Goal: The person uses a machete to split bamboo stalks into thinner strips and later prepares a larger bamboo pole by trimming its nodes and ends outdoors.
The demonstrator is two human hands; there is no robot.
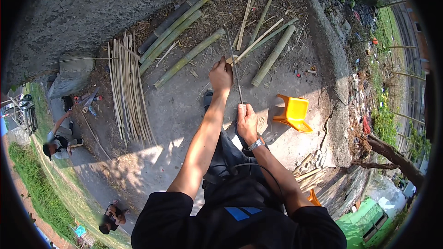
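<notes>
In front of me my right hand (248,122), with a metal watch on its wrist, is closed round the near end of a machete (238,83). Its long dark blade points away from me and shows nearly edge-on; the fingers hide the handle. My left hand (221,77) is closed on a pale bamboo strip (258,40) just left of the blade. From there the strip runs to the far right, across the blade's line. Whether the edge has entered the bamboo I cannot tell.
Thick bamboo pieces (190,58) lie ahead on the ground. A pile of split strips (127,97) is at left, with more strips (311,179) at lower right. An orange plastic stool (295,113) stands right. Two people (60,143) are at far left. A low concrete edge (330,46) borders the right.
</notes>
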